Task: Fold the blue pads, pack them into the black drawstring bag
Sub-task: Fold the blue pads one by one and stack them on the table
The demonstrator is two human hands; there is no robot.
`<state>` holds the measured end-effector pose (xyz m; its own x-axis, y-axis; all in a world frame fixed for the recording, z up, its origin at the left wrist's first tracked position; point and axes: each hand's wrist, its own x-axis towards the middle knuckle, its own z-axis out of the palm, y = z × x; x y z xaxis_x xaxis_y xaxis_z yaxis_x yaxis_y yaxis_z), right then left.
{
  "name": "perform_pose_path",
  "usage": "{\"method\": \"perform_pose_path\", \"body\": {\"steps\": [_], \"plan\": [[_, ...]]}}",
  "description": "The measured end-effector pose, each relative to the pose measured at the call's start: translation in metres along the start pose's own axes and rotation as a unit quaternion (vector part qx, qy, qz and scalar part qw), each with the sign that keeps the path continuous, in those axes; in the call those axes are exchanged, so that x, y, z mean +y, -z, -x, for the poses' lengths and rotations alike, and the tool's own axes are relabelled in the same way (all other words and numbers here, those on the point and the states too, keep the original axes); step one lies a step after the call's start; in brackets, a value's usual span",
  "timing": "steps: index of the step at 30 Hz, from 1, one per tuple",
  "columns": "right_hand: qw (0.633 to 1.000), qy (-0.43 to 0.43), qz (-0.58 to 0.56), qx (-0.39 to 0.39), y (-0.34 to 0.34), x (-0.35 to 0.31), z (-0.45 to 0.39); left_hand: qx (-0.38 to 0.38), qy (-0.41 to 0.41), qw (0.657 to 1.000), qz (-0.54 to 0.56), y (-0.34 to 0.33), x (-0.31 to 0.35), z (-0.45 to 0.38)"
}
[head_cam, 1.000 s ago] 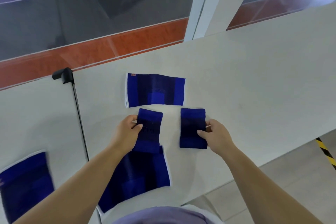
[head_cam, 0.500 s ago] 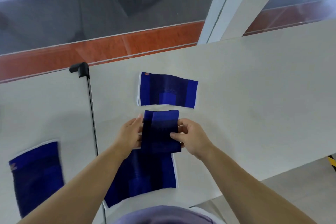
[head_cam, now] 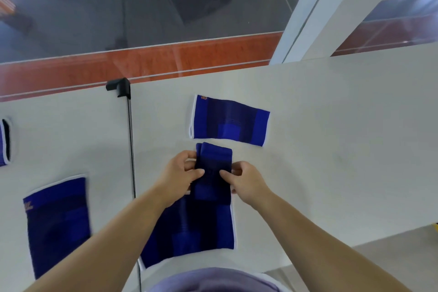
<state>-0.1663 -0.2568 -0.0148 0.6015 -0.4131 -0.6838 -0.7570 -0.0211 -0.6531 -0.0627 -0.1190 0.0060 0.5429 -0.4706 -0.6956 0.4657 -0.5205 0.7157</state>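
Two small folded blue pads [head_cam: 213, 173] lie stacked one on the other at the middle of the white table [head_cam: 331, 137]. My left hand [head_cam: 177, 175] pinches the stack's left edge and my right hand [head_cam: 244, 180] pinches its right edge. A larger flat blue pad [head_cam: 230, 121] lies just beyond the stack. Another flat blue pad [head_cam: 189, 230] lies under the stack's near end, partly hidden by my left forearm. A further blue pad [head_cam: 57, 223] rests at the near left, and the edge of one more pad [head_cam: 4, 142] shows at the far left. No black drawstring bag is in view.
A dark seam [head_cam: 131, 149] with a black clip [head_cam: 118, 86] at its far end divides the table from a second white tabletop [head_cam: 59, 125] on the left. Beyond the far edge is a glass wall over a court floor. The table's near right edge drops to the floor.
My right hand carried its small folded pad leftward and laid it on the one under my left hand; both hands now hold the stack. The view shifted, showing more of the left tabletop.
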Motion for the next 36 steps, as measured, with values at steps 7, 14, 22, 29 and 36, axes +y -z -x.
{"method": "perform_pose_path", "body": {"steps": [7,14,22,29,36], "plan": [[0.996,0.054,-0.059,-0.033,0.003,-0.016,0.002,-0.016,-0.015,1.000,0.004,0.001,0.008,0.005],[0.997,0.072,-0.027,-0.028,-0.004,-0.020,0.006,0.004,-0.004,0.999,-0.044,0.007,0.002,0.008],[0.991,0.085,-0.100,-0.022,0.000,-0.025,0.015,0.096,-0.045,0.994,0.013,0.021,-0.005,0.015],[0.983,0.177,0.031,-0.039,-0.008,-0.034,0.017,0.066,-0.083,0.990,-0.091,0.032,-0.004,0.027],[0.951,0.253,0.174,0.021,-0.017,-0.051,0.018,0.126,-0.128,0.967,-0.178,0.045,-0.001,0.040]]}}
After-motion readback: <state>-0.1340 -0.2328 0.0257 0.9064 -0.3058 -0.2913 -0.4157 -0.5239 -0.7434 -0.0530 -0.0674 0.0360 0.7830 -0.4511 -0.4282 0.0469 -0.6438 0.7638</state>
